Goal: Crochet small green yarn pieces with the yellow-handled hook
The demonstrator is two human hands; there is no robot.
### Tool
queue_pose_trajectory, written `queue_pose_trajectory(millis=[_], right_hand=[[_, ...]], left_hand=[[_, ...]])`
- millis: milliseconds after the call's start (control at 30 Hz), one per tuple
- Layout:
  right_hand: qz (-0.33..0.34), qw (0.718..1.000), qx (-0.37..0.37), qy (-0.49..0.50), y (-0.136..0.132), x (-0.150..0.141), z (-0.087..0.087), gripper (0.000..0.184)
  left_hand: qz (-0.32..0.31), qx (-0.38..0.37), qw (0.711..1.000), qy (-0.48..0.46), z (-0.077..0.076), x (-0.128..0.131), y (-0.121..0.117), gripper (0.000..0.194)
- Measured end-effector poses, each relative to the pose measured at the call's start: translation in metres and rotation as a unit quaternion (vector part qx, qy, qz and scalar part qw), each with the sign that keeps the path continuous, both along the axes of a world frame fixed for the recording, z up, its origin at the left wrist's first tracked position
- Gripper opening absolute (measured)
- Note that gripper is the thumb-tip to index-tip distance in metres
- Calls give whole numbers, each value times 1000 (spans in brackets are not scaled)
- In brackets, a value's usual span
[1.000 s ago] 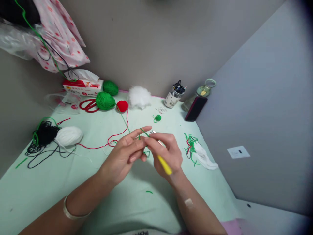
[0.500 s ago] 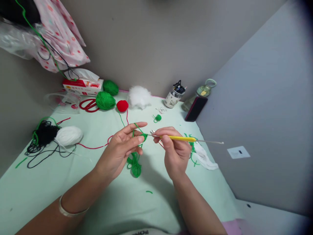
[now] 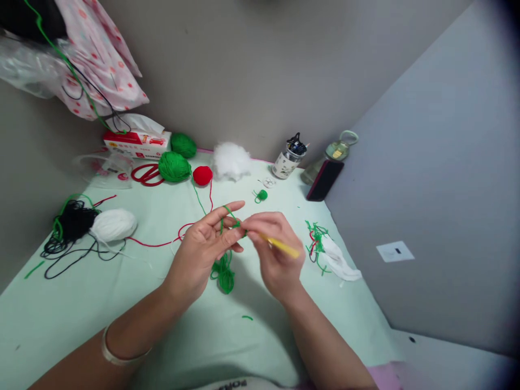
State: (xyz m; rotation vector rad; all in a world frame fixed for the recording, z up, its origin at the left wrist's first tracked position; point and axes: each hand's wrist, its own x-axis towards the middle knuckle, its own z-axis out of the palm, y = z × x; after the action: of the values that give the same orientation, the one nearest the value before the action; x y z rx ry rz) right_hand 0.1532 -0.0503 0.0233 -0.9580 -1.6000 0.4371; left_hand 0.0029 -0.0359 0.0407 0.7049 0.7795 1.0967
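Note:
My left hand (image 3: pixel 203 244) pinches a small green crochet piece (image 3: pixel 236 223) between thumb and fingers, with green yarn looped over the raised index finger. A crochet hook with a yellow handle (image 3: pixel 284 247) is gripped in my right hand (image 3: pixel 280 254), whose fingertips meet the left ones at the piece. The hook's tip is hidden among the fingers. Below the left fingers, a loose bundle of green yarn (image 3: pixel 225 276) rests on the tabletop. Part of the green piece is covered by my fingers.
Behind stand green yarn balls (image 3: pixel 174 167), a red ball (image 3: pixel 202 175), white stuffing (image 3: pixel 231 161), red-handled scissors (image 3: pixel 147 175) and a tissue box (image 3: pixel 140 143). White yarn (image 3: pixel 116 225) lies left. A pen holder (image 3: pixel 287 162), phone (image 3: pixel 325 180) and green scraps (image 3: pixel 319 238) are at right.
My right hand has moved left against the left fingertips, and the hook has turned so its handle slants down and toward me. My left hand has stayed nearly in place.

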Motion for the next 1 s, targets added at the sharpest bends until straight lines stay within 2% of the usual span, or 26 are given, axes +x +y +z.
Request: queue_pose_trajectory(millis=[67, 133, 167, 233, 333, 500, 633, 767, 867, 1000], right_hand=[[-25, 994, 66, -81, -2, 0, -3, 36], [-32, 993, 86, -80, -1, 3, -2, 37], [-26, 996, 74, -46, 0, 4, 0, 33], [-13, 998, 5, 59, 4, 6, 5, 23], [45, 980, -89, 170, 8, 6, 9, 18], [52, 979, -107, 165, 8, 3, 7, 13], [89, 949, -155, 261, 11, 6, 7, 14], [123, 928, -184, 299, 14, 8, 10, 20], [120, 938, -174, 273, 12, 8, 12, 22], [59, 985, -94, 134, 4, 9, 11, 21]], left_hand=[[-28, -36, 998, -46, -2, -1, 1, 39], [-65, -76, 991, -91, -4, -3, 4, 29], [-72, -91, 988, -104, -5, -4, 6, 26], [-58, -99, 988, -106, -4, -6, 8, 25], [-54, -59, 994, -74, -2, -5, 6, 28], [-73, -7, 996, -41, -2, -3, 2, 28], [-100, 7, 994, -36, -2, -7, 3, 27], [-84, 8, 996, -13, 0, -9, 5, 25], [-76, 15, 997, 3, -1, -10, 6, 24], [-55, 36, 997, 36, -6, -10, 6, 24]])
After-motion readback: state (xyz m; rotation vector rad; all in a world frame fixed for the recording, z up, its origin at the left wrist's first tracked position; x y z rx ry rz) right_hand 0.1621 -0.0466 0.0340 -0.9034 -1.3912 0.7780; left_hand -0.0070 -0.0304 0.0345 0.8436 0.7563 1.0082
